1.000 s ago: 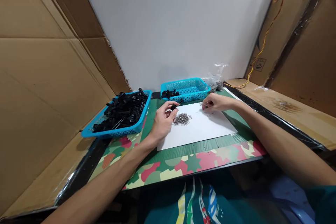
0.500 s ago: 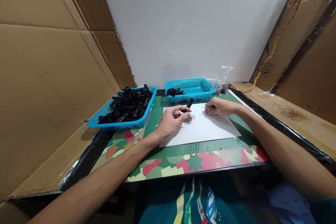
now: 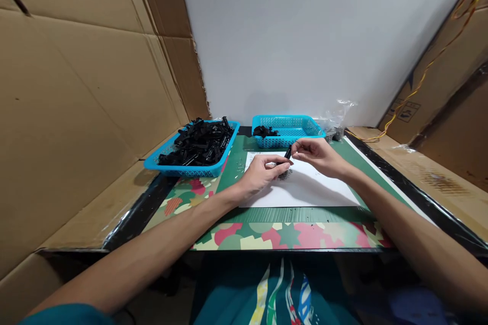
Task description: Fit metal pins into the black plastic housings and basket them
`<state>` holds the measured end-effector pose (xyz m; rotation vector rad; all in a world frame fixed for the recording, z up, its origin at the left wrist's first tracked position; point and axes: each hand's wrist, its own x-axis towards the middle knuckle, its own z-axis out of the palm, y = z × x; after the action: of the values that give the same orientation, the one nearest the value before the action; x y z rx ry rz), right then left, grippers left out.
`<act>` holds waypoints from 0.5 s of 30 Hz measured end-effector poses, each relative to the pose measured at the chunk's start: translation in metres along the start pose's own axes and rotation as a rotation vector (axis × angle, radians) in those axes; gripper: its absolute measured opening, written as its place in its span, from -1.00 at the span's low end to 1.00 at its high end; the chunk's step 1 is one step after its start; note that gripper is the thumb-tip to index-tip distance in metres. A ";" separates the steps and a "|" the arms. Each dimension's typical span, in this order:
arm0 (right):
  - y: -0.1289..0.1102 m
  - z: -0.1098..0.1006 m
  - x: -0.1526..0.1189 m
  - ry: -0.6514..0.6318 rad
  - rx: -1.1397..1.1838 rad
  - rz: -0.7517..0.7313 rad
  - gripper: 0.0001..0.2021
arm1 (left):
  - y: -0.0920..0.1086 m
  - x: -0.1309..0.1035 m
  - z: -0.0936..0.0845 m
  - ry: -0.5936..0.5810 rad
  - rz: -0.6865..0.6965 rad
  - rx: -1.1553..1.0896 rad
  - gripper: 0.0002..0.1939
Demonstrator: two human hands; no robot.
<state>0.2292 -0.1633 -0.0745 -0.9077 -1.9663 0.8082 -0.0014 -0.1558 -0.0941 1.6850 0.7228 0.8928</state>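
Observation:
My left hand (image 3: 263,173) is closed around a slim black plastic piece (image 3: 288,152), which it holds tilted above the paper. Close against the upper end of that piece, my right hand (image 3: 316,156) has its thumb and fingertips pinched together. Whatever lies between those fingertips is too small to make out. A pile of tiny metal parts (image 3: 285,174) lies below the hands, partly hidden by the left one. Under it is a white sheet of paper (image 3: 305,193).
A blue basket (image 3: 183,170) heaped with black plastic pieces stands at left. Behind the paper, a second blue basket (image 3: 305,137) has a few black pieces at its left end. Clear plastic bags (image 3: 337,124) sit beside it. Cardboard walls (image 3: 95,71) flank the table.
My right hand has moved left from the right part of the paper to the black piece. My left hand keeps its hold on the piece. The whole view has shifted slightly.

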 end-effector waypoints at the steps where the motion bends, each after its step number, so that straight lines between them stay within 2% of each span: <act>1: -0.001 0.003 0.000 -0.007 0.001 -0.011 -0.74 | 0.001 0.000 0.001 -0.005 0.013 -0.009 -0.68; 6: -0.004 0.011 -0.002 0.032 -0.073 -0.027 -0.77 | 0.005 -0.002 0.005 -0.008 0.033 -0.067 -0.66; 15: -0.012 0.018 -0.006 0.156 -0.232 -0.080 -0.76 | 0.001 -0.001 0.004 0.027 -0.187 -0.353 -0.66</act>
<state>0.2130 -0.1784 -0.0764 -0.9874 -1.9715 0.4553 0.0011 -0.1584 -0.0940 1.2744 0.6831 0.8554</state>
